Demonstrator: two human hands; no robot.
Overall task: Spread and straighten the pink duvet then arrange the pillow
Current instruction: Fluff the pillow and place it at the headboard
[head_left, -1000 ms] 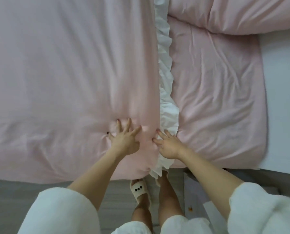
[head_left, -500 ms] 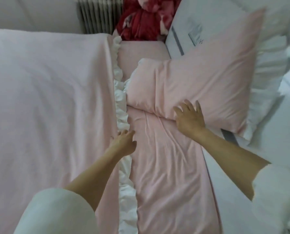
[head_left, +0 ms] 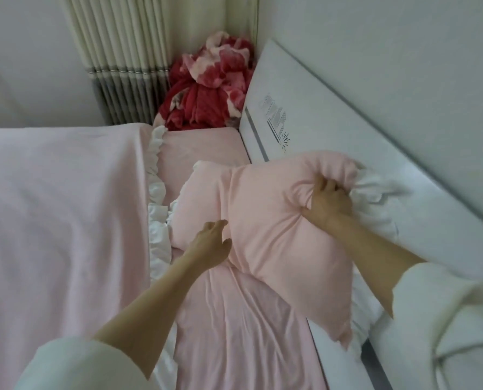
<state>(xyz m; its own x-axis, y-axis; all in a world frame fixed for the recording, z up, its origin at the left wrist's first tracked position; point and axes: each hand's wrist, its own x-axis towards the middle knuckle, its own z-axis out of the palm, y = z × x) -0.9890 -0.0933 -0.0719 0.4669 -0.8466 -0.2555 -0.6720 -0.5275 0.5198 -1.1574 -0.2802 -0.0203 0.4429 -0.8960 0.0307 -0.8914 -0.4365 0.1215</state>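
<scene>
The pink duvet [head_left: 57, 220] lies spread flat over the left of the bed, its white ruffled edge [head_left: 157, 198] running down the middle. A pink pillow [head_left: 265, 235] with a white frill rests at the head of the bed, against the white headboard [head_left: 333, 114]. My right hand [head_left: 329, 202] grips a bunch of the pillow's fabric near its far edge. My left hand [head_left: 210, 244] reaches to the pillow's near left side with fingers extended, touching it.
The pink fitted sheet [head_left: 234, 333] lies wrinkled between the duvet and the headboard. A red and pink blanket [head_left: 209, 88] is heaped in the far corner beside a ribbed radiator [head_left: 122, 52]. White walls close the corner.
My hands left the duvet's edge and went to the pillow. My right hand went from resting open on the pillow to gripping it, and the pillow has shifted toward the headboard.
</scene>
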